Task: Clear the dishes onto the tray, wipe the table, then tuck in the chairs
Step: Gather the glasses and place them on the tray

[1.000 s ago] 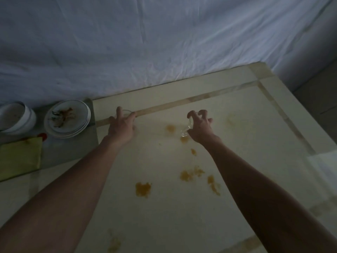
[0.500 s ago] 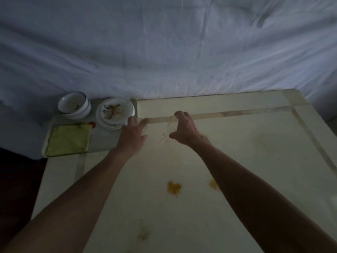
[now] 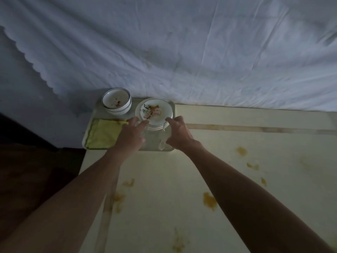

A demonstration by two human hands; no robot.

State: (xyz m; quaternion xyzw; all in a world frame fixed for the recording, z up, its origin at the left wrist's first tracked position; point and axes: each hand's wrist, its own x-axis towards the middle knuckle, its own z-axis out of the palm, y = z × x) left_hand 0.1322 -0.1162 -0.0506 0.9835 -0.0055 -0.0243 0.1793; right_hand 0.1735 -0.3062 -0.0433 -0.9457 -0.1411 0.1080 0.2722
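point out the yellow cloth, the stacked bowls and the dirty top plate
yellow cloth (image 3: 104, 136), head view, middle of the fabric
stacked bowls (image 3: 116, 101), head view, inside of the top bowl
top plate (image 3: 155, 111), head view, its soiled centre

left hand (image 3: 130, 136): fingers curled, gripping | right hand (image 3: 179, 135): pinching | arms outstretched

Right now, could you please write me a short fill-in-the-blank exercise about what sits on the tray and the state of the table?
1. The cloth folded on the tray is ____ in colour.
2. Beside the stacked plates stands a stack of ____.
3. The table is marked with orange ____.
4. Both hands, left hand and right hand, are over the ____.

Missing words: yellow; bowls; stains; tray
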